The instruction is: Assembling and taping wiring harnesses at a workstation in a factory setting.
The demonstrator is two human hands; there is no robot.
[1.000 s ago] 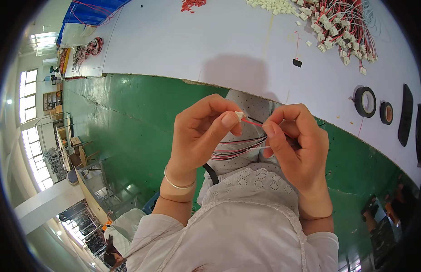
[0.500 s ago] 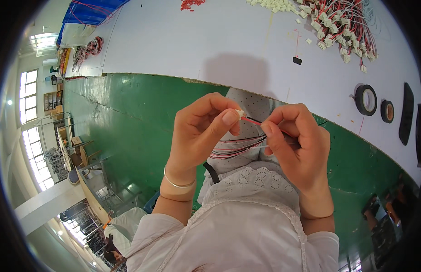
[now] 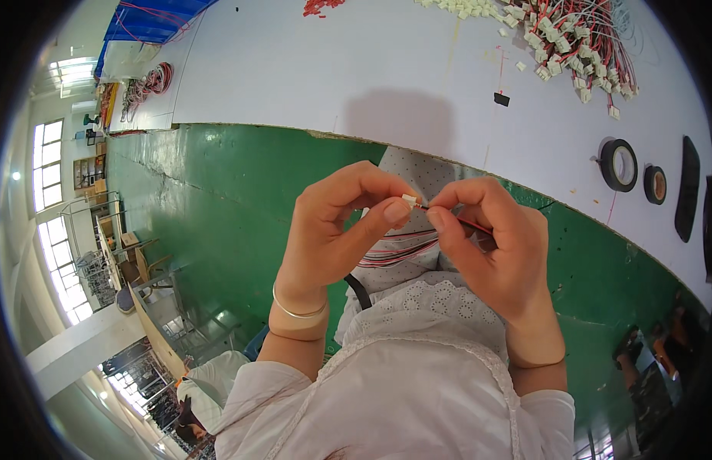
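Observation:
Between the thumb and index finger of my left hand (image 3: pixel 344 222) is a small white plug connector (image 3: pixel 409 200). Red and black wires (image 3: pixel 475 224) run out of its right side. Close beside the connector, my right hand (image 3: pixel 490 241) pinches these wires between thumb and fingertips. Both hands are raised over my lap, in front of the table's near edge. Below them, a bundle of red, black and white wires (image 3: pixel 394 251) lies across my lap, its right part hidden behind my right hand.
On the white table (image 3: pixel 272 84) lie a heap of wired white connectors (image 3: pixel 570 46), loose white connectors (image 3: pixel 463 8), red pieces (image 3: pixel 323 7) and black tape rolls (image 3: pixel 619 165). Coiled wires (image 3: pixel 149 84) lie at the far left. Another person (image 3: pixel 210 391) is at the lower left.
My right hand has moved left along the wires, closer to the connector. The connector has dropped slightly and turned in my left fingers.

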